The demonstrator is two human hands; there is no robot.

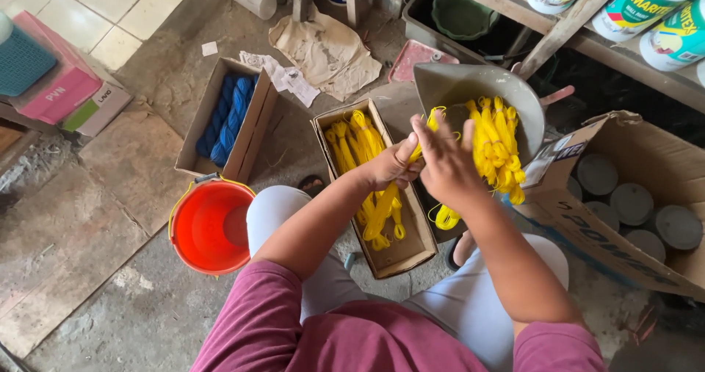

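My left hand [389,165] pinches a yellow cord hank [385,212] that hangs down over an open cardboard box [400,258] of yellow hanks on the floor. My right hand [446,163], fingers spread, touches the same yellow cord beside a grey metal scale pan [455,85]. The pan holds a pile of yellow cord hanks [498,148]. Both hands meet between the box and the pan, above my knees.
A second cardboard box [253,133] with blue cord hanks [228,118] lies to the left, an orange bucket [209,226] in front of it. At right is a large carton [587,229] of round grey lids. Paint tubs [631,8] line a wooden shelf above.
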